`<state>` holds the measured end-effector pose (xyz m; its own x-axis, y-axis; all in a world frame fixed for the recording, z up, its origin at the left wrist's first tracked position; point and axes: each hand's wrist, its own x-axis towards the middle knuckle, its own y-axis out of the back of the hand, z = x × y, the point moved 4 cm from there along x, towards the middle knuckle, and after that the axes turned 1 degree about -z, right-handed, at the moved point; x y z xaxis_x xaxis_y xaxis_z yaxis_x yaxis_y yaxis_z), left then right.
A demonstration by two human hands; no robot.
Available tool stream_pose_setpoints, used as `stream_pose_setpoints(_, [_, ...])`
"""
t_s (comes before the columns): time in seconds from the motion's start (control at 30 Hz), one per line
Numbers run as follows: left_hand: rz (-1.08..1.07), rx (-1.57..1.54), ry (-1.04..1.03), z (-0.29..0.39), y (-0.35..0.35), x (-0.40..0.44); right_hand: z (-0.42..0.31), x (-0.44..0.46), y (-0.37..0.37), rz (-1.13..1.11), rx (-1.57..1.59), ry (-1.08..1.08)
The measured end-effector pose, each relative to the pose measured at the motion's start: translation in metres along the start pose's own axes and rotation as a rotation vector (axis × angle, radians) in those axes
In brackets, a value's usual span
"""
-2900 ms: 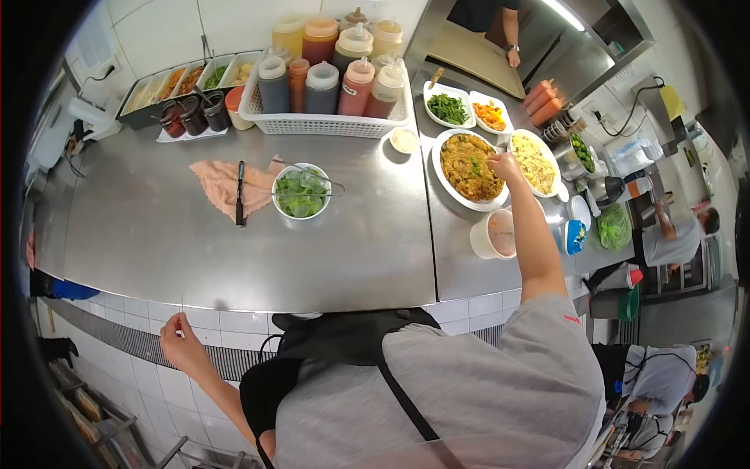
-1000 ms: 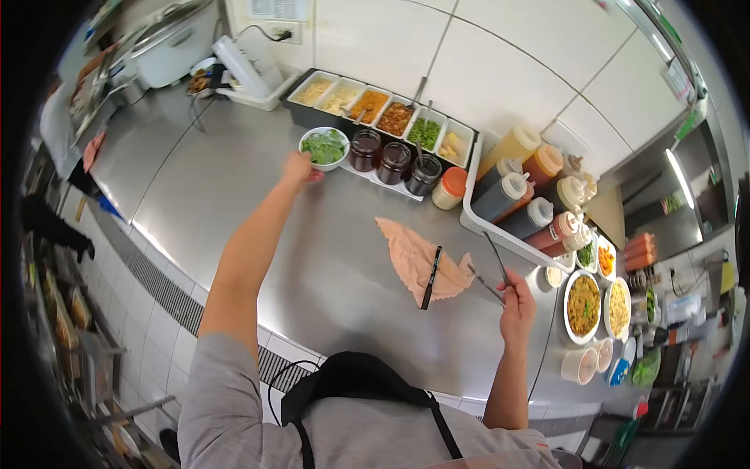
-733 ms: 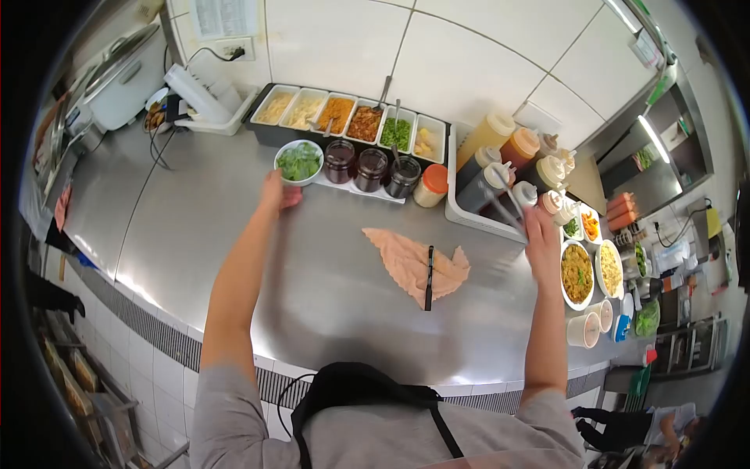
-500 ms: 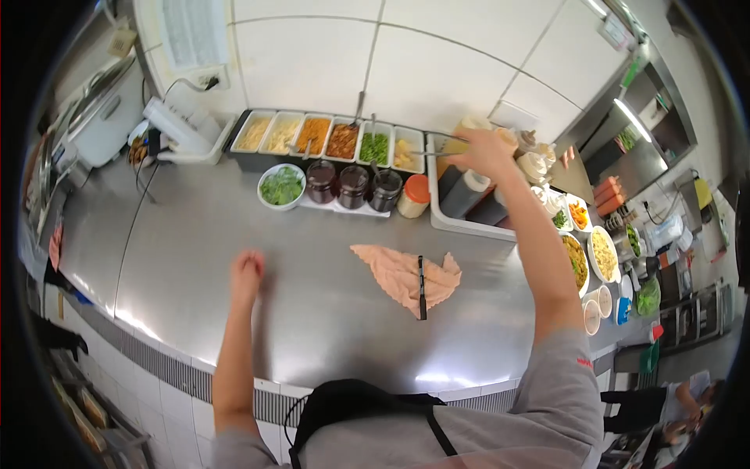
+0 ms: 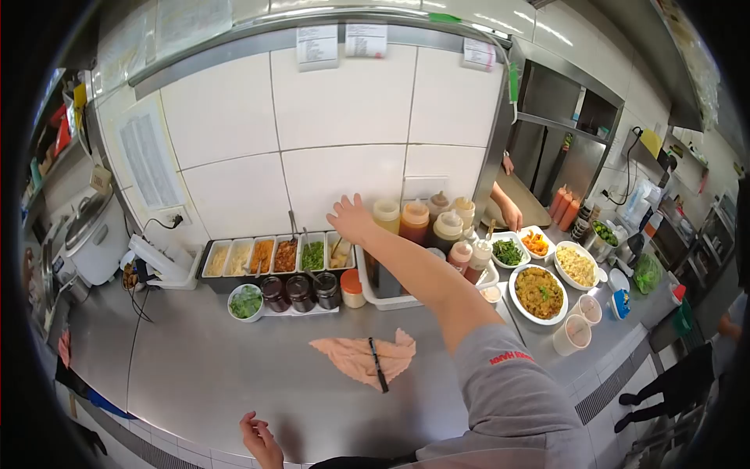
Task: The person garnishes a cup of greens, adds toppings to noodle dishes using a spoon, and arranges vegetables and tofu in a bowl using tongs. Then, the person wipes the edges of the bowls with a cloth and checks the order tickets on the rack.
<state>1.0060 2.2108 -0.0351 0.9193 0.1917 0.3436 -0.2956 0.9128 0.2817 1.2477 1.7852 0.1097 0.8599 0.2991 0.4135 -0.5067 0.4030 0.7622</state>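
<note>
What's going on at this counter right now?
A person is working at a steel counter. Their right hand, fingers spread and with nothing visibly gripped, is stretched over the right-hand end of the topping containers, beside the squeeze bottles. Their left hand is near the counter's front edge, seemingly empty. A bowl of greens stands by the dark jars, and a black pen lies on a peach cloth. Another person's hand shows farther right.
</note>
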Motion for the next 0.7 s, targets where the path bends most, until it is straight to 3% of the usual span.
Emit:
stream_pose_setpoints(0.1, [-0.122,0.194,-0.026,0.032,-0.029,-0.024,0.024,-0.013,0.057,-0.123,0.129,0.048])
stream_pose_setpoints(0.17, [-0.236,0.281,0.066,0.043,-0.055,-0.045,0.051,-0.03,0.086,-0.163,0.234,0.06])
stream_pose_setpoints(0.23, [-0.16,0.31,0.035,0.043,-0.077,-0.069,0.093,-0.054,0.103,-0.067,0.406,-0.136])
stream_pose_setpoints(0.3, [-0.061,0.34,0.027,0.034,-0.101,-0.092,0.133,-0.076,0.104,-0.053,0.436,-0.187])
stream_pose_setpoints(0.37, [0.113,0.327,-0.152,0.034,-0.115,-0.11,0.17,-0.086,0.089,0.212,0.611,-0.158])
stream_pose_setpoints(0.43, [0.096,0.391,-0.078,0.045,-0.124,-0.122,0.194,-0.09,0.1,0.193,0.593,-0.253])
stream_pose_setpoints(0.57, [0.018,0.489,0.039,0.05,-0.13,-0.122,0.224,-0.054,0.106,0.308,0.598,-0.208])
stream_pose_setpoints(0.7, [0.078,0.465,0.084,0.045,-0.125,-0.122,0.256,0.009,0.124,0.703,0.912,-0.379])
